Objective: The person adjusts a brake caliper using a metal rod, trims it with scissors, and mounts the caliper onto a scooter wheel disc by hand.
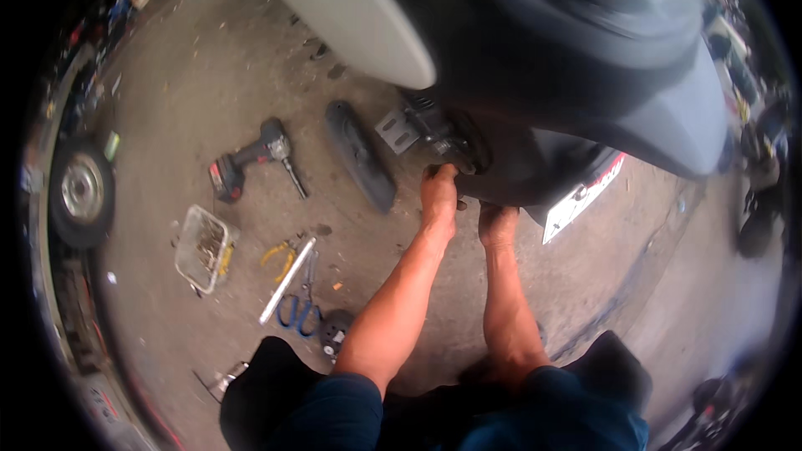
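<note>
My left hand (pixel 439 194) has curled fingers at the lower left edge of the scooter's dark panel (pixel 510 175), below a black assembly (pixel 439 134) with a metal bracket (pixel 394 129); what they hold is unclear. My right hand (pixel 499 219) reaches beneath that panel from below, its fingers hidden. A white plate (pixel 568 209) hangs right of it. The scooter's black bodywork (pixel 610 75) and a pale curved part (pixel 351 17) fill the top. A loose long black plastic piece (pixel 359 154) lies on the floor left of my left hand.
On the concrete floor (pixel 167 92) are a cordless impact wrench (pixel 251 159), a plastic tub of small parts (pixel 200 246), yellow-handled pliers (pixel 280 255), a white bar (pixel 286 280) and blue-handled tools (pixel 299 315). A wheel (pixel 82 192) is at left; dark machinery (pixel 756 200) lines the right.
</note>
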### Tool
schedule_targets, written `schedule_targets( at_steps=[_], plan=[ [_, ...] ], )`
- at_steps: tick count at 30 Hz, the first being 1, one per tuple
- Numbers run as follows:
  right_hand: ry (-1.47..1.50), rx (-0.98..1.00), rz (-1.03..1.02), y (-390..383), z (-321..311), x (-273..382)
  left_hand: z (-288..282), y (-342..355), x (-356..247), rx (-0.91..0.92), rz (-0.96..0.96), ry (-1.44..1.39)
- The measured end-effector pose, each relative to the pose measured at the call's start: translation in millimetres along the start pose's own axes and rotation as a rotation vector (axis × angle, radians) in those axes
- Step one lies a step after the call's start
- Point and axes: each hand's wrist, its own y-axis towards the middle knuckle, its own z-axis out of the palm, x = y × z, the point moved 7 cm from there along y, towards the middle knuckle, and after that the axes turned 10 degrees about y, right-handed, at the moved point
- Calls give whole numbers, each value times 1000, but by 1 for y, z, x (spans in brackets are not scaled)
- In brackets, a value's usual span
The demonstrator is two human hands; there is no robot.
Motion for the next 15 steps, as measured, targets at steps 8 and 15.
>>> schedule_targets(
  at_steps=[8,15],
  plan=[
    [-155,171,134,12,-1,3,14,-4,5,137,-120,-293],
    [-23,143,248,-3,16,5,16,0,23,144,-145,-307]
  ],
)
